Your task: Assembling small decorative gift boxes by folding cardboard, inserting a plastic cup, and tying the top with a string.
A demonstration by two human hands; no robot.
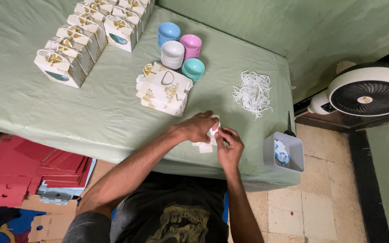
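- Hands met near the front edge of a table (pixel 91 112) draped in pale green cloth, both closed on a small white card piece (pixel 212 132).
- Left hand (pixel 199 127) lay knuckles up, its fingers curled over the card piece's top and left side, pinching it.
- Right hand (pixel 229 146) came from below, thumb and fingertips nipped on the card piece's right edge; how much of the piece lay hidden under the fingers could not be told.
- Another white flat scrap (pixel 205 147) rested on the cloth just beneath the hands.
- Flat white gift-box blanks with gold print (pixel 164 89) sat stacked just beyond the hands.
- Four stacks of small bowls (pixel 180 49), blue, pink, white and teal, stood behind that stack.
- White ribbon strips (pixel 253 92) lay in a loose heap to the right.
- Folded gift boxes (pixel 84 33) stood in rows at the far left of the table.
- Grey plastic basket (pixel 284 152) hung at the table's right corner, with black scissors (pixel 289 126) just behind it.
- White fan (pixel 366 92) stood on the floor at right; red flat cardboard (pixel 19 173) lay piled on the floor at left.
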